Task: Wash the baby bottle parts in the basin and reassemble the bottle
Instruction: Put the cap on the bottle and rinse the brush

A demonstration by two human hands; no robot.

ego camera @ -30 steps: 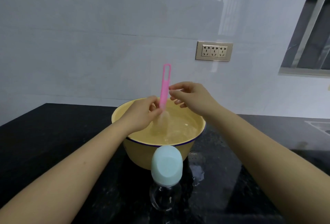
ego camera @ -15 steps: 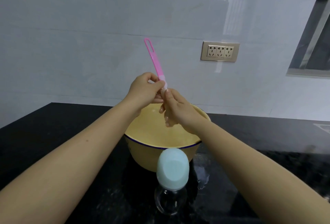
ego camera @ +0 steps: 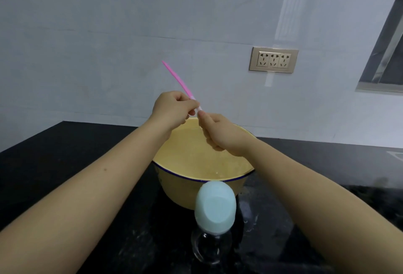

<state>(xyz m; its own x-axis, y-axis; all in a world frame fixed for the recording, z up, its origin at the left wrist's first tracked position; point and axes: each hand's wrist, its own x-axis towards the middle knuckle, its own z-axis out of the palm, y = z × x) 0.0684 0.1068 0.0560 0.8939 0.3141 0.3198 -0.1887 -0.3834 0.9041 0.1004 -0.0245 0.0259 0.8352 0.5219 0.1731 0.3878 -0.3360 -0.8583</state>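
Note:
A yellow basin (ego camera: 170,184) with a dark blue rim holds water on the black counter. Above it my left hand (ego camera: 171,110) pinches the lower end of a thin pink brush handle (ego camera: 177,80), which slants up and to the left. My right hand (ego camera: 220,134) is closed just below it around the brush's lower end, which is hidden in the fist. In front of the basin stands a clear baby bottle (ego camera: 210,245) with a pale blue cap (ego camera: 214,207) on it.
The black stone counter (ego camera: 65,164) runs to a grey-white wall. A gold socket plate (ego camera: 273,59) sits on the wall at right, and a window frame (ego camera: 383,55) is at far right. Water drops lie on the counter beside the bottle.
Both hands rose out of the basin with the pink brush. The handle tipped from upright to a leftward slant, and my right hand closed around its lower end.

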